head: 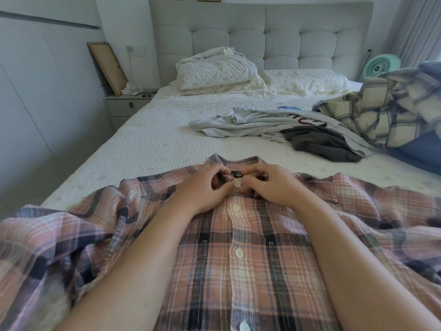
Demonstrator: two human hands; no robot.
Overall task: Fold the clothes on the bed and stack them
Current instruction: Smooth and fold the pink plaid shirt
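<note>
- Pink plaid shirt (238, 259) lies front-up on the near end of the bed (148, 130), collar pointing toward the headboard (262, 32).
- Your left hand (202, 187) and right hand (272, 185) meet at the collar, fingers curled, each pinching the shirt's placket on either side of the top button (237, 183).
- Unfolded pile sits far right: grey T-shirt (253, 120), dark garment (322, 144), cream plaid shirt (391, 111).
- Pillows (214, 70) rest against the headboard.
</note>
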